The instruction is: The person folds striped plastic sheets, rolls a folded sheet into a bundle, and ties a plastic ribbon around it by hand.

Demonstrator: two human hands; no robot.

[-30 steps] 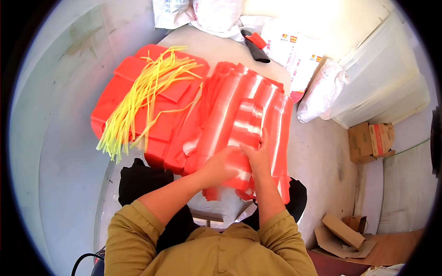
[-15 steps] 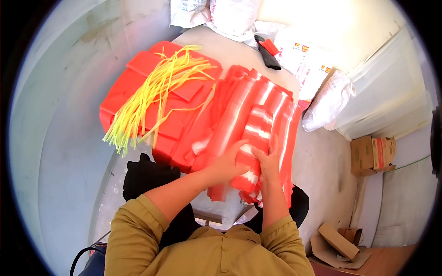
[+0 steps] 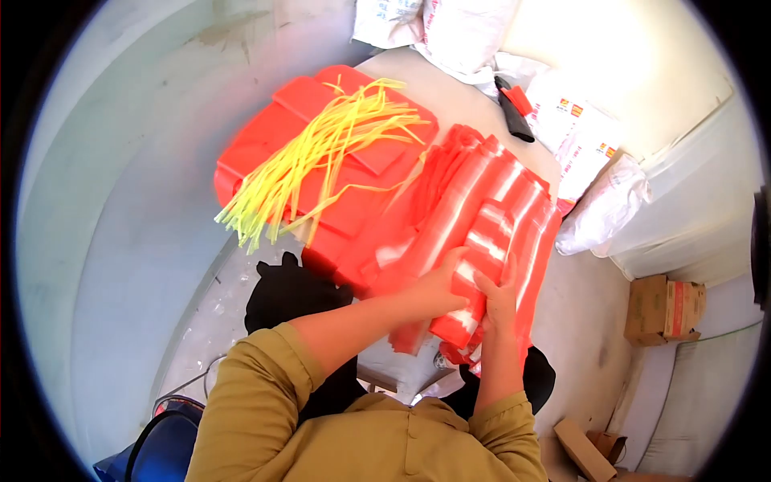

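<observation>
Both my hands are closed around the sides of a folded bundle of red plastic bags with white bands. My left hand grips its left side, and my right hand presses its right side with the thumb on top. The bundle lies over wider stacks of red-and-white plastic sheets, spread across the table before me. To their left is a large pile of folded red plastic. A loose bunch of thin yellow strips rests on that pile. My fingertips under the bundle are hidden.
White printed sacks stand along the far edge of the pale table, near a black-and-red object. A cardboard box is at the right, with cardboard pieces lower down. A blue item sits at lower left.
The whole view has shifted, so the table and stacks appear farther right and slightly lower. My hands still hold the folded bundle in nearly the same place on the stack.
</observation>
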